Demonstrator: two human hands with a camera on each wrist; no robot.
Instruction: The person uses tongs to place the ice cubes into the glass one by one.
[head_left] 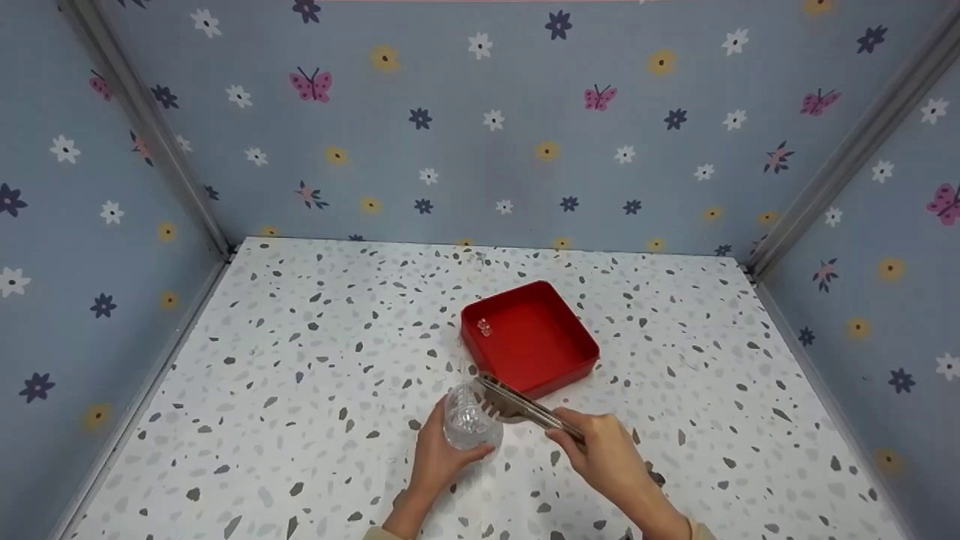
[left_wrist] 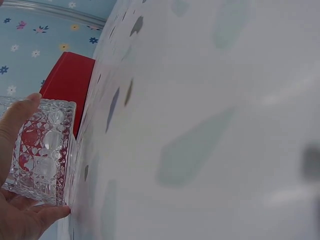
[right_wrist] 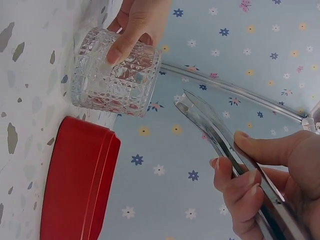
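Glass cup (head_left: pixel 471 431), near red box (right_wrist: pixel 75 175): likely heavy, brittle; my left fingers (right_wrist: pixel 127 41) clasp its ridged side, right fingers (right_wrist: pixel 242 184) grip tongs (head_left: pixel 540 412).

You had bright, even light over the surface (head_left: pixel 262 405) in the head view. Your left wrist view showed its nearest part blurred, with pale glare toward three o'clock; in your right wrist view, the metal tongs (right_wrist: pixel 220 132) caught bright glints.
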